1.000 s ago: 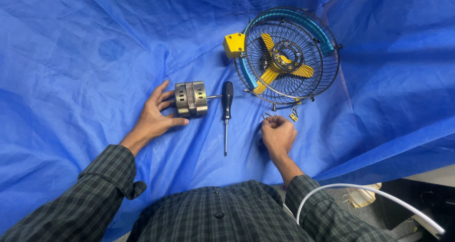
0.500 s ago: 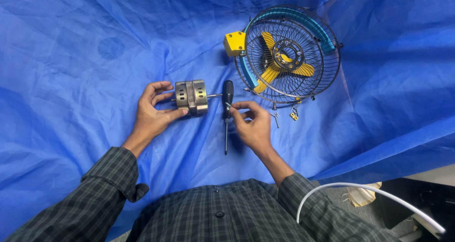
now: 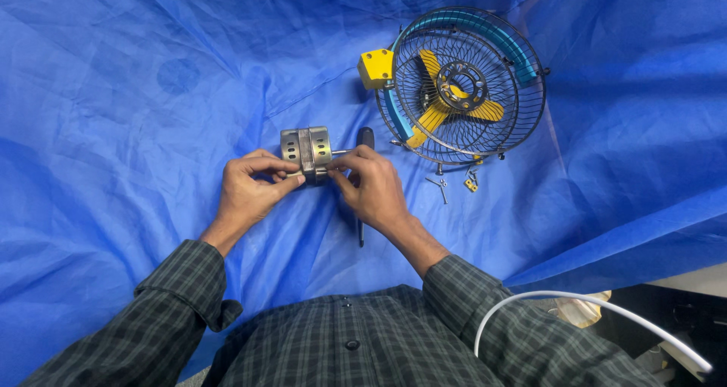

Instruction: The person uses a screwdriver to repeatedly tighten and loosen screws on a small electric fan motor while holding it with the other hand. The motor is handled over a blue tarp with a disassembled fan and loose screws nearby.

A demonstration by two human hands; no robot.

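A small metal fan motor point(image 3: 306, 151) with a short shaft sits on the blue sheet point(image 3: 136, 114) in front of me. My left hand point(image 3: 250, 186) grips its near left side. My right hand point(image 3: 372, 186) pinches it at the shaft end from the right. A black-handled screwdriver point(image 3: 363, 141) lies under my right hand, its tip pointing toward me. A round wire fan cage point(image 3: 463, 84) with yellow blades, a blue rim and a yellow box lies to the upper right.
Small loose screws and a yellow clip point(image 3: 454, 182) lie just below the fan cage. A white cable point(image 3: 606, 311) curves at the lower right, past the sheet's edge, above a dark floor.
My right hand moved left from the screws near the fan cage to the motor and now touches it. My left hand has closed tighter on the motor.
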